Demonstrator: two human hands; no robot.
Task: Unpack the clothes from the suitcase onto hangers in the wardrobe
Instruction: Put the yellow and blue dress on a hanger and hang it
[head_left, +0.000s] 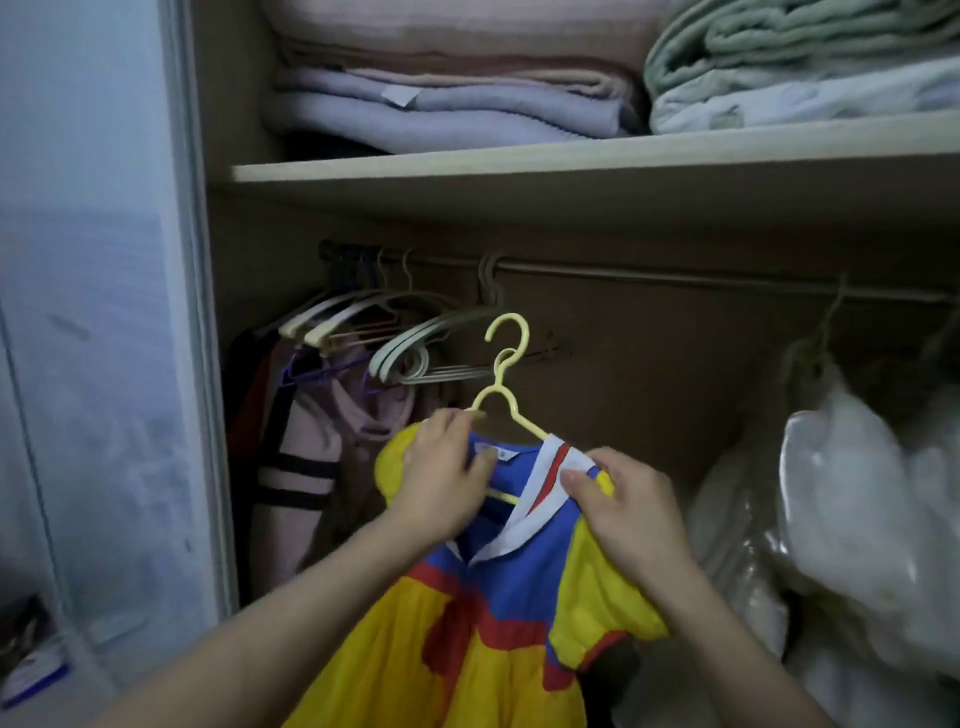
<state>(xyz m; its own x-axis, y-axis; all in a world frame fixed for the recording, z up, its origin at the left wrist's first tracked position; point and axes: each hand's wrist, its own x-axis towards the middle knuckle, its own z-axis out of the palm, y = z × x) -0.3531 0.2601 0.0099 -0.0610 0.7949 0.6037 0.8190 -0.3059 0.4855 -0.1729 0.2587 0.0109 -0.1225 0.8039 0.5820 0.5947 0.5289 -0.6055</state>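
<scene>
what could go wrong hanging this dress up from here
1. The yellow, blue and red dress looks only partly seated on the yellow plastic hanger; the left hand and right hand are at its shoulders, so one side may slip off when released.
2. The hanger's hook sits near the cluster of empty grey-green hangers and may snag them.
3. The metal wardrobe rail is above; lifting one-handed may tilt the dress.

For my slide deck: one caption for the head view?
Both hands, left and right, fit a yellow, blue and red dress onto a yellow hanger below the wardrobe rail.
</scene>
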